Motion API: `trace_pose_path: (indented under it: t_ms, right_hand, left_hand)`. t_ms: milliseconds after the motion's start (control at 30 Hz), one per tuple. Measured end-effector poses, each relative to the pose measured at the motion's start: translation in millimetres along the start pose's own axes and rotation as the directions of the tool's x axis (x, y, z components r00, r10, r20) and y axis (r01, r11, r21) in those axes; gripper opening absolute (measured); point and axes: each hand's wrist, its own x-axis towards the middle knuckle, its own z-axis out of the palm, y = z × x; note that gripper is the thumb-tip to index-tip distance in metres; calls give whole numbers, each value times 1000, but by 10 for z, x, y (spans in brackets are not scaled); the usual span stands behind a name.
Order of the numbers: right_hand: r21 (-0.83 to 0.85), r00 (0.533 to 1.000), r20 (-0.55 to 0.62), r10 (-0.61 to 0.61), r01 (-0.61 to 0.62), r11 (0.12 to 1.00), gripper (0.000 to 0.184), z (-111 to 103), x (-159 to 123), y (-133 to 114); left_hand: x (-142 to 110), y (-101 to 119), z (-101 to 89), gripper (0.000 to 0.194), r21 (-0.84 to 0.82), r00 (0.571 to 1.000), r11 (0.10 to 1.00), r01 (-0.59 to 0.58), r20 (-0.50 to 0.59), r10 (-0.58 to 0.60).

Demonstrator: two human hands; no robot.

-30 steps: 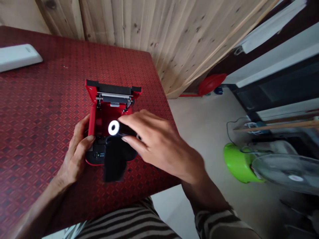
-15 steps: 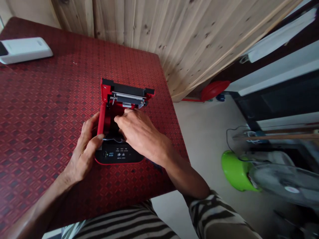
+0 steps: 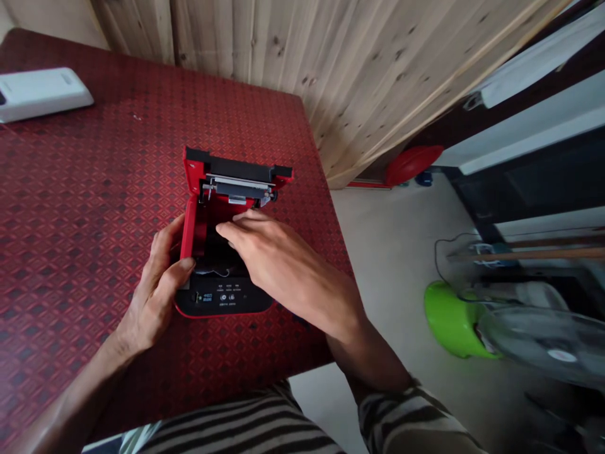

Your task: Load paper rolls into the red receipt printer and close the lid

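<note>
A small red and black thermal printer [image 3: 255,302] lies on the table with its lid [image 3: 239,167] raised at the far side. A dark roller [image 3: 243,190] with metal ends runs along the lid's near edge. My left hand [image 3: 154,290] clasps the printer's left wall, thumb on the near corner and fingers around the outside. Over the open compartment, my right hand [image 3: 283,261] reaches in from the right with bent fingers. Its fingertips are partly hidden, and I cannot see what they hold. A crumpled clear strip [image 3: 212,272] shows at the compartment's near edge.
The red patterned table [image 3: 94,183] ends against a wooden plank wall [image 3: 227,44]. A white device [image 3: 42,94] lies at the far left. On the floor to the right stand a green tub [image 3: 449,321] and a fan [image 3: 543,340]; a red round object [image 3: 413,164] is farther back.
My right hand has shifted slightly within the compartment, its wrist lower and farther right. The printer sits a little farther left in view. My left hand keeps its hold.
</note>
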Motion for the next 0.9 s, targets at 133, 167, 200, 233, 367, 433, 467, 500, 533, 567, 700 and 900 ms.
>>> trace_pose_path:
  t_ms: [133,167,200,233,367,433,467,500,533,567,700,900]
  right_hand:
    - [157,986,-151,-76,100,983,30,-46,-258,-45]
    - [168,983,-168,-77,106,980,34,-32,-302,-59]
    - [164,981,-178,-80,110,980,32,-8,-335,-72]
    - [151,978,-190,-81,111,982,26,23,-359,-85]
    - [81,957,-278,-80,106,991,14,157,-418,-119]
    - [21,934,-348,-84,97,995,13,201,-450,-126]
    - [-8,922,-377,-89,93,996,13,216,-468,-127]
    - [-30,912,-400,-92,87,996,13,228,-486,-127]
    - [-43,905,-415,-92,82,996,13,237,-504,-126]
    - [-49,901,-425,-92,79,996,13,245,-520,-124]
    - [-80,893,-439,-102,75,994,12,278,-568,-129]
    - [-228,863,-478,-163,57,972,18,322,-609,-187]
  left_hand:
    - [7,23,4,72,-75,997,995,69,21,-68]
    - [13,37,14,70,-143,997,987,80,31,-77]
    - [24,58,26,67,-229,995,969,96,35,-90]
    - [42,87,37,65,-315,994,943,112,32,-107]
    - [256,293,39,67,-383,991,922,53,-94,-96]
    - [463,443,13,67,-346,988,938,-19,-153,-37]
    - [583,524,1,61,-316,981,947,-52,-191,-9]
    - [704,605,-7,55,-305,976,950,-69,-217,1]
    - [817,683,-9,52,-304,981,950,-68,-194,8]
    - [913,753,-4,45,-295,983,953,-75,-180,22]
    - [1005,895,41,14,-277,993,960,-35,-119,1]
    - [456,743,28,31,-258,995,962,92,-25,-102]
